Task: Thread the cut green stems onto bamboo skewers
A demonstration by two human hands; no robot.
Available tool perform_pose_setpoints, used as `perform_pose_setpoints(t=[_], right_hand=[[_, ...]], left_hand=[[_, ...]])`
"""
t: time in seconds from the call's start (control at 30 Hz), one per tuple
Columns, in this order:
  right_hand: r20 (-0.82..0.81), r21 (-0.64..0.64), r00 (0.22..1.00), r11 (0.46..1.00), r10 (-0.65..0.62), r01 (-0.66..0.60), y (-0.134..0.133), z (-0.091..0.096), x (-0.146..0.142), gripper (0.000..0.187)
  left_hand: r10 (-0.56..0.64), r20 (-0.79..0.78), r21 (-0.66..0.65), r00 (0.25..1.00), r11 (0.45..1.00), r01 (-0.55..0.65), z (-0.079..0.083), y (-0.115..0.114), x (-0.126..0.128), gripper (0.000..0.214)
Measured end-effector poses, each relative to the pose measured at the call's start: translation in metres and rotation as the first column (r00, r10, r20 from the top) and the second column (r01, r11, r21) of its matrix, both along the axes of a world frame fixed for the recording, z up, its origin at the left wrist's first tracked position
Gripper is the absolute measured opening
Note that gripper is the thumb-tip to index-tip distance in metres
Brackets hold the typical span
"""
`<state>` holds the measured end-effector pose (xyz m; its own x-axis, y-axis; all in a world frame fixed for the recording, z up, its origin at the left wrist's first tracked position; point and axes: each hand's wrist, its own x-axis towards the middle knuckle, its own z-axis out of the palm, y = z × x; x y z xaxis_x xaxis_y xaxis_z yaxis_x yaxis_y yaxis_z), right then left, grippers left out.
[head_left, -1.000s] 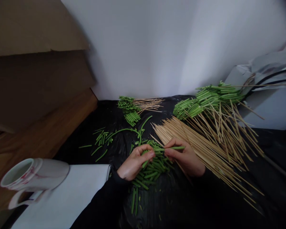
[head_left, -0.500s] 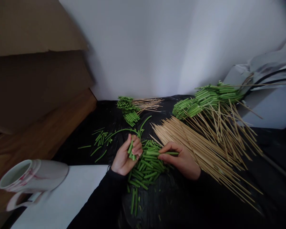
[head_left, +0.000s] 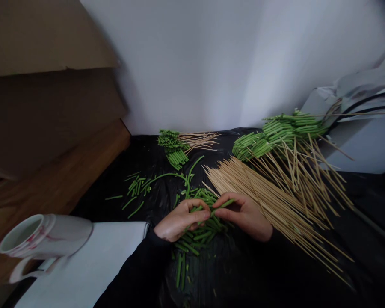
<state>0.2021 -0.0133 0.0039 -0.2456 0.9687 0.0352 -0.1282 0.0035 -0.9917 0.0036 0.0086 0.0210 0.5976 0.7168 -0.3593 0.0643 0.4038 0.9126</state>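
My left hand (head_left: 179, 221) and my right hand (head_left: 244, 214) meet over a heap of cut green stem pieces (head_left: 197, 233) on a black plastic sheet (head_left: 154, 201). My right hand pinches a skewer with green pieces on it (head_left: 223, 204). The fingers of my left hand are closed round a green piece at that skewer's left end. A big spread of bare bamboo skewers (head_left: 276, 201) lies just right of my right hand. Finished skewers loaded with green pieces are stacked at the back right (head_left: 276, 132) and the back middle (head_left: 176, 147).
A white ceramic jug (head_left: 41, 241) stands at the lower left beside a white sheet (head_left: 93, 265). Loose green scraps (head_left: 136, 188) lie left of the heap. A cardboard box (head_left: 51, 85) fills the upper left, and a white wall (head_left: 211, 64) rises behind. Grey plastic bags (head_left: 365, 119) sit at the right.
My left hand, which had lifted a green piece upright half a second ago, has come back down and right to the skewer end held by my right hand.
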Motion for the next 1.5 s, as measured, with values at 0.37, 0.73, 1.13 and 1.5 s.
perform_pose_setpoints(t=[0.37, 0.73, 1.13, 1.5], right_hand=[[0.012, 0.017, 0.998, 0.998, -0.068, 0.068, 0.004, 0.000, 0.007, 0.023], [0.511, 0.623, 0.798, 0.777, -0.319, -0.088, 0.005, -0.011, 0.010, 0.024], [0.713, 0.690, 0.278, 0.572, -0.644, -0.445, 0.002, -0.018, 0.004, 0.019], [0.665, 0.656, 0.576, 0.740, -0.476, -0.146, -0.003, -0.012, -0.005, 0.017]], left_hand=[[-0.081, -0.067, 0.024, 0.994, 0.996, 0.083, -0.003, -0.001, 0.000, 0.034], [0.087, 0.073, -0.094, 0.994, 0.992, -0.080, 0.000, 0.006, -0.005, 0.029], [0.101, -0.015, -0.076, 0.995, 0.992, -0.102, 0.000, 0.008, -0.005, 0.033], [0.302, 0.191, 0.066, 0.934, 0.945, -0.320, -0.010, 0.003, 0.007, 0.031]])
